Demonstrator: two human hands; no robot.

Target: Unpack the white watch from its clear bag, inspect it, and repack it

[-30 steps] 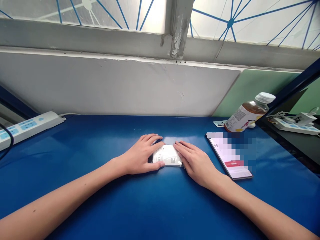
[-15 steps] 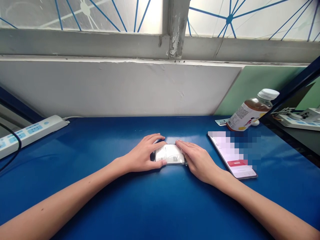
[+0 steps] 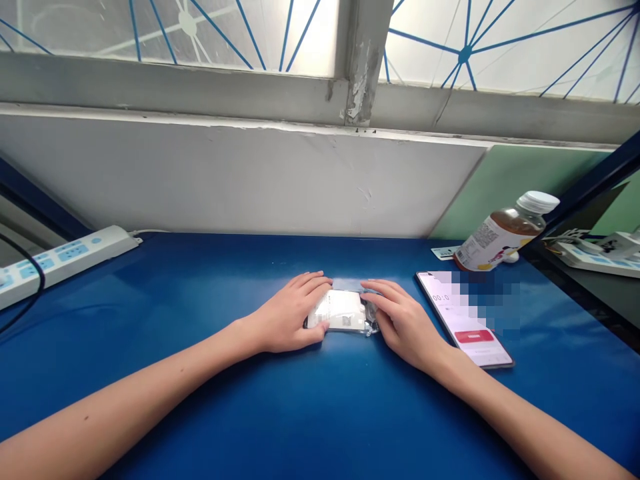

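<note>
- Head view, centre of frame: one flat white packet in clear plastic, lying on the blue bench between two bare hands; small print and a dark square mark on its face, print unreadable.
- Left hand: grip spanning the packet's left end, thumb along the near edge, fingers at the far side; packet held down.
- Right hand: fingers bent over the right end, tips at the crumpled plastic; thumb hidden, so whether the grip pinches cannot be told.
- State of work, as judged: packet laid flat and steadied; white contents inside the plastic; right end loose and wrinkled, not flattened. Whether that end is sealed or open, not discernible.
- Right of centre: one smartphone, screen lit, red button showing, part pixelated.
- Upper right: one white-capped bottle of amber drink, labelled; small printed card beside it.
- Left edge: one white power strip, black cable nearby.
- Right edge: second power strip, plug fitted.
</note>
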